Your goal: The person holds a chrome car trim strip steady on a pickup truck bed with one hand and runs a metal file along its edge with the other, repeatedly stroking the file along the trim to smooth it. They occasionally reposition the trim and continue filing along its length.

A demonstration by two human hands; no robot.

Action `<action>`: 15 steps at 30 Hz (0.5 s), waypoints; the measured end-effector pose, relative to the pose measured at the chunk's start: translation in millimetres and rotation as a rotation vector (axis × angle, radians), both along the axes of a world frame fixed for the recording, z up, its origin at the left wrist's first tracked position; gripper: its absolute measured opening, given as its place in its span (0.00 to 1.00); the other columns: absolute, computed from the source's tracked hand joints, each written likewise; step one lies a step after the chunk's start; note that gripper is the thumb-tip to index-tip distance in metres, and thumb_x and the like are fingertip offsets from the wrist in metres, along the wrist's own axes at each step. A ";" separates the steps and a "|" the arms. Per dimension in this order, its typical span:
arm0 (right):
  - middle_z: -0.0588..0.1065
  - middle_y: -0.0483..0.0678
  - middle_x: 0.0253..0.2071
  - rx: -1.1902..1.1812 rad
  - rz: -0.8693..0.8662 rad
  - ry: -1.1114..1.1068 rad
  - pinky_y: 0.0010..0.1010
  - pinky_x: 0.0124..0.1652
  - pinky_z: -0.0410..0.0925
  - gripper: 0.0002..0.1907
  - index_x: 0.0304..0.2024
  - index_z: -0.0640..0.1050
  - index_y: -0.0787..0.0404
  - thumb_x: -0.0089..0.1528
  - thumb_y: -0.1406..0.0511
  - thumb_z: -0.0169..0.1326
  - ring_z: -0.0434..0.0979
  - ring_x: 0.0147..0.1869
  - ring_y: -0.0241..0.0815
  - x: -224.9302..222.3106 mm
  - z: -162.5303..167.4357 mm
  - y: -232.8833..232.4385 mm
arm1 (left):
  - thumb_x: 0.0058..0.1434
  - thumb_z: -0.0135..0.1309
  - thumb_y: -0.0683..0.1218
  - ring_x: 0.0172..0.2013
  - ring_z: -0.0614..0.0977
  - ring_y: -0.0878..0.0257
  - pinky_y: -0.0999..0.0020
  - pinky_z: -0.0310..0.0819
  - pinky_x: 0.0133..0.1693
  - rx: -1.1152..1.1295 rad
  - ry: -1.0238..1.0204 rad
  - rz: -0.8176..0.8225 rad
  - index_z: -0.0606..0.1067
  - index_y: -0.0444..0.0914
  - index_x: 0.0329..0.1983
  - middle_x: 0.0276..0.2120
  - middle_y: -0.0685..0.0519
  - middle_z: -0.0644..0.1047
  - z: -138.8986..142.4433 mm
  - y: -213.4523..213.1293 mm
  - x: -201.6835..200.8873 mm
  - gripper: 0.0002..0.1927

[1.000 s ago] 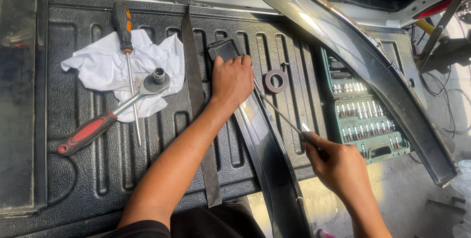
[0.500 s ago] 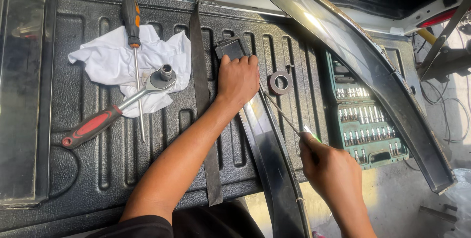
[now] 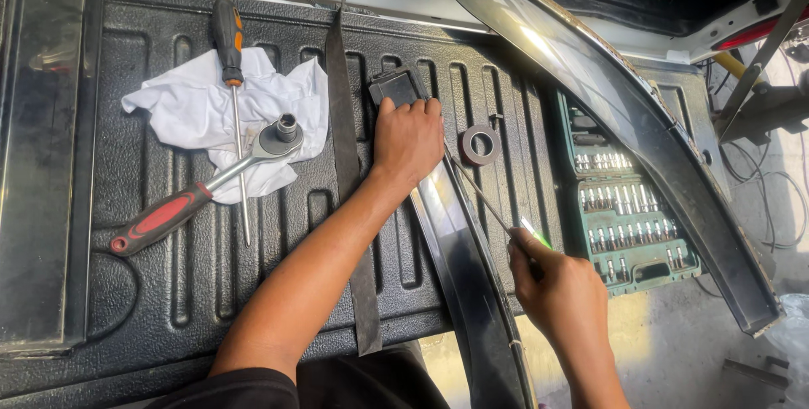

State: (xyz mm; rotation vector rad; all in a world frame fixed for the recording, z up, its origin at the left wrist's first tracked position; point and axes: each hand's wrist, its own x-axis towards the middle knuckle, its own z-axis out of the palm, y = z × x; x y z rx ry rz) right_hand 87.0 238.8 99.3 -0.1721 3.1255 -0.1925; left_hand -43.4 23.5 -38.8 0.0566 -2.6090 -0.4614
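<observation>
— Start at the left of what I'm seeing. What lies out there?

— Taking the dark trim strip (image 3: 459,266) as my landmark: far to its left a white rag (image 3: 198,110) is spread on the ribbed black bed liner (image 3: 126,291), and on the rag lie a screwdriver with a black and orange handle (image 3: 227,34) and a ratchet wrench with a red and black handle (image 3: 202,186). I judge the rag keeps the tools from sliding on the ribs.

— And my hands?

— My left hand (image 3: 407,141) lies palm down on the upper end of the strip, fingers flat and pressed together, beside a small black block (image 3: 396,86). I read that as pinning the strip so it cannot shift. My right hand (image 3: 560,287), just right of the strip, has its grip closed around a thin tool with a green handle (image 3: 533,232), the slim shaft (image 3: 480,194) angled up toward the strip's edge.

— How does the strip look?

— Long, narrow, glossy and slightly curved, running from under my left hand down past the liner's edge. Right of it lie a grey ring (image 3: 480,144) and an open green socket set case (image 3: 628,207); a larger curved panel (image 3: 607,114) arcs beyond.
</observation>
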 end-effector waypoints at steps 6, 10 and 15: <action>0.78 0.51 0.18 0.030 0.003 0.013 0.40 0.27 0.70 0.15 0.49 0.85 0.43 0.61 0.55 0.58 0.79 0.22 0.51 2.1 -4.5 1.0 | 0.65 0.52 0.52 0.27 0.81 0.57 0.56 0.64 0.43 0.003 -0.008 -0.003 0.75 0.41 0.35 0.27 0.52 0.80 1.5 -1.1 -0.4 0.10; 0.77 0.51 0.17 0.000 0.001 -0.011 0.39 0.26 0.70 0.15 0.50 0.84 0.43 0.62 0.55 0.57 0.79 0.21 0.49 -0.5 -5.2 3.2 | 0.67 0.51 0.51 0.28 0.81 0.57 0.57 0.64 0.43 0.009 -0.045 -0.027 0.75 0.41 0.35 0.28 0.52 0.80 1.9 -1.7 0.3 0.10; 0.77 0.51 0.17 0.026 0.025 0.002 0.39 0.25 0.69 0.15 0.49 0.85 0.44 0.60 0.55 0.58 0.78 0.20 0.50 -3.5 -2.5 5.0 | 0.66 0.51 0.51 0.28 0.81 0.57 0.56 0.64 0.43 0.010 -0.027 -0.033 0.75 0.40 0.35 0.26 0.52 0.80 1.1 -1.7 1.1 0.10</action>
